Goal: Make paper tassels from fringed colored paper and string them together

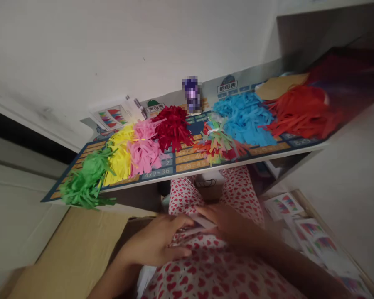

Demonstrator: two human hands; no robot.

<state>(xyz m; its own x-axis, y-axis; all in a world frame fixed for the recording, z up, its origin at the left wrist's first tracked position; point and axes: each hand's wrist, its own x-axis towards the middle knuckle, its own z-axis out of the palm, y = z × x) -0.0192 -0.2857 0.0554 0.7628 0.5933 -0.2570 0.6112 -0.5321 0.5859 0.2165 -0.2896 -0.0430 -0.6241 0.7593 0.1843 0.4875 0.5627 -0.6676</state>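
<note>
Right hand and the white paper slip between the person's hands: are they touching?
Touching. The head view shows the right hand with its fingers lying directly on the white paper slip, with no gap between them.

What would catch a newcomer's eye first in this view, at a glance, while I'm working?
Most striking are the shaggy paper fringe bunches across the middle of the view, lying along a printed multiplication chart board: green, yellow, pink, dark red, mixed-colour, blue and orange-red. Below the board, the left hand and right hand meet at a small white paper strip, above red heart-print clothing.
</note>
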